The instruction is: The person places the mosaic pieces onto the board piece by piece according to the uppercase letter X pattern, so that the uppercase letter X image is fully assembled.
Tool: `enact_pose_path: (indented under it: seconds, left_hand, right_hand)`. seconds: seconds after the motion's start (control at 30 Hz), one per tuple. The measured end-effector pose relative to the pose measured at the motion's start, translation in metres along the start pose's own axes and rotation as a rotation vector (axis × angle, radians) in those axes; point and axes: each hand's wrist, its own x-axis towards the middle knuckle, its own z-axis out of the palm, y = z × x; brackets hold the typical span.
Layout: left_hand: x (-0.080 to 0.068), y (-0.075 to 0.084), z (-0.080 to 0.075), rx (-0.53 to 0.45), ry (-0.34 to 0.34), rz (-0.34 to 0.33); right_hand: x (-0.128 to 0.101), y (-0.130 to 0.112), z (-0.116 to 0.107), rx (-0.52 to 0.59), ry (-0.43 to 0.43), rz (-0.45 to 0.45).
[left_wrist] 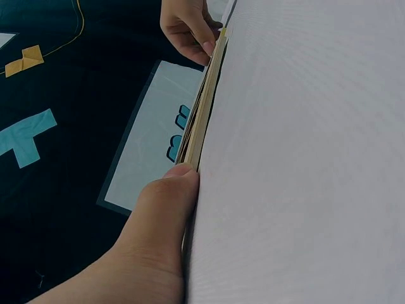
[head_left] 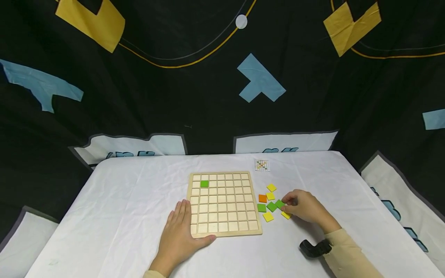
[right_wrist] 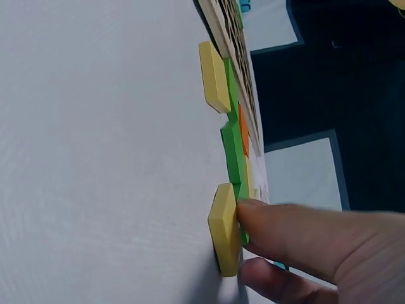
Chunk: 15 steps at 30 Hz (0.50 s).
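A wooden grid board [head_left: 222,234] lies on the table with one green square tile [head_left: 204,183] in a cell near its far left corner. My left hand [head_left: 179,233] rests at the board's near left corner, fingers straight along the left side, thumb [left_wrist: 166,202] against the near edge. Right of the board, my right hand [head_left: 304,206] pinches a green tile [head_left: 279,204] between thumb and fingers. Around it lie two more green tiles [head_left: 271,207], an orange tile [head_left: 262,198] and several yellow tiles [head_left: 268,217]. One yellow tile [right_wrist: 224,231] sits right beside the pinching fingers.
A small printed card with a coloured grid pattern [head_left: 262,165] lies beyond the board's far right corner. White cloth [head_left: 104,216] covers the table. Behind it hangs a dark curtain [head_left: 194,100] with blue and yellow shapes. A black strap piece [head_left: 314,249] sticks out at the right wrist.
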Motion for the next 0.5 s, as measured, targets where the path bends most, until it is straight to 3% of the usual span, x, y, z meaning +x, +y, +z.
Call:
enact_pose_path:
  seconds: [0.3,0.5]
  left_hand:
    - [0.0001,0.0008,-0.0007,-0.004,-0.003,-0.003]
    - [-0.0003,0.0016,-0.0007,-0.007,0.02,0.009]
  right_hand:
    - [0.0017,-0.0016,0.0058,0.025,0.012,-0.003]
    - [0.0051,-0.0025,0.0066,0.121,-0.014,0.008]
